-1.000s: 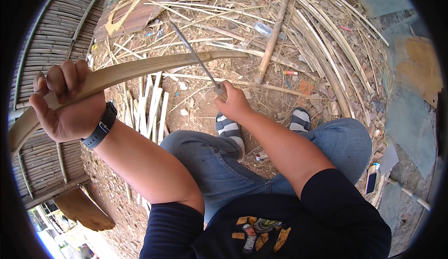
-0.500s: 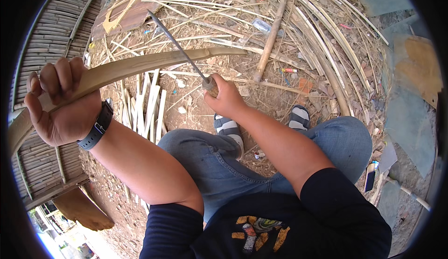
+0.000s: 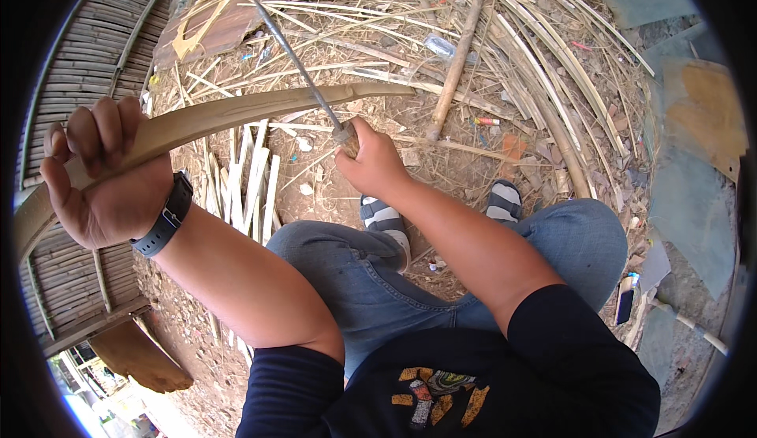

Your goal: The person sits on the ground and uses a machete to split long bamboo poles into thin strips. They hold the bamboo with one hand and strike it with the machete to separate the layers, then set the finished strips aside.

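Note:
A long, wide strip of split bamboo (image 3: 213, 115) slants up from the left edge toward the middle. My left hand (image 3: 110, 178) grips it near its left end, fingers curled over it and a dark watch on the wrist. In my right hand (image 3: 371, 154), shut round its short wooden handle, is a long knife (image 3: 296, 61), its narrow dark blade seen nearly edge-on. The blade crosses over the bamboo near its far end, point up and to the left. Whether blade and bamboo touch I cannot tell.
Cut bamboo slats (image 3: 256, 174) lie on the dirt beyond my left knee. A thick pole (image 3: 465, 52) and long thin strips litter the ground ahead. Left stands a bamboo-slat wall (image 3: 87, 52); grey sheets (image 3: 694, 178) and a phone (image 3: 625, 305) lie at right.
My right hand has drawn slightly left and toward me with the knife, whose blade has shifted along the bamboo. My left hand and the bamboo have barely moved.

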Demonstrator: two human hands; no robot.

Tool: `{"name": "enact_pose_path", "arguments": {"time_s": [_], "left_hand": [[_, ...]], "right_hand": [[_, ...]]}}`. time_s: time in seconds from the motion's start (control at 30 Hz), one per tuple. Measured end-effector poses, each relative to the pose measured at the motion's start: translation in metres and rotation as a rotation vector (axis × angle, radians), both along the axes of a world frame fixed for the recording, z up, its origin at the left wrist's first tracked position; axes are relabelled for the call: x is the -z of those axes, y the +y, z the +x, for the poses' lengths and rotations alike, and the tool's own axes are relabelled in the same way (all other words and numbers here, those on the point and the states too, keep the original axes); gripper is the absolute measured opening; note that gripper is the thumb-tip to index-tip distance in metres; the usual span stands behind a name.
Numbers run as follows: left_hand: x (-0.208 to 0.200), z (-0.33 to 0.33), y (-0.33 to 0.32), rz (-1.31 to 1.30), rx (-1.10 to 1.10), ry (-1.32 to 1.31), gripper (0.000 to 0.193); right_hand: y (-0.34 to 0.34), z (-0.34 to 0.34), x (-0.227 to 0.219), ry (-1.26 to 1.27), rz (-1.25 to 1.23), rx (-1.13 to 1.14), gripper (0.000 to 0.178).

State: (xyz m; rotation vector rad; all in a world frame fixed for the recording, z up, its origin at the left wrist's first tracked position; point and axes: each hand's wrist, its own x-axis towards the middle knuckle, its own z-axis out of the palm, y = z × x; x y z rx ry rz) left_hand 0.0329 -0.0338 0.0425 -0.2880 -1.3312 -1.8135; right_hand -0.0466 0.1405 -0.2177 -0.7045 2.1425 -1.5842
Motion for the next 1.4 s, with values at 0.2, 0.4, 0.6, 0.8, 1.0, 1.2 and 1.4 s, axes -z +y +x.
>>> {"name": "enact_pose_path", "arguments": {"time_s": [0.2, 0.4, 0.6, 0.8, 1.0, 1.2, 1.4], "left_hand": [[0.0, 0.002, -0.001, 0.024, -0.014, 0.011, 0.017], [0.001, 0.0, -0.005, -0.009, 0.039, 0.01, 0.017], [0.001, -0.002, 0.003, 0.01, -0.057, 0.008, 0.02], [0.001, 0.002, -0.005, -0.013, 0.031, 0.017, 0.02], [0.004, 0.003, -0.008, -0.018, 0.03, 0.019, 0.02], [0.004, 0.002, -0.004, -0.025, 0.092, 0.017, 0.019], [0.004, 0.002, -0.011, -0.023, 0.047, 0.028, 0.018]], "right_hand": [[0.019, 0.002, 0.075, -0.068, 0.03, 0.155, 0.042], [0.021, -0.005, 0.077, -0.312, 0.166, 0.203, 0.039], [0.001, -0.008, 0.019, -0.145, 0.023, 0.059, 0.041], [0.02, -0.016, 0.064, -0.174, 0.139, 0.126, 0.041], [0.007, -0.019, 0.003, -0.262, 0.049, -0.002, 0.043], [0.002, -0.009, -0.007, -0.022, -0.052, -0.063, 0.041], [0.033, -0.011, 0.104, -0.185, 0.287, 0.186, 0.041]]}}
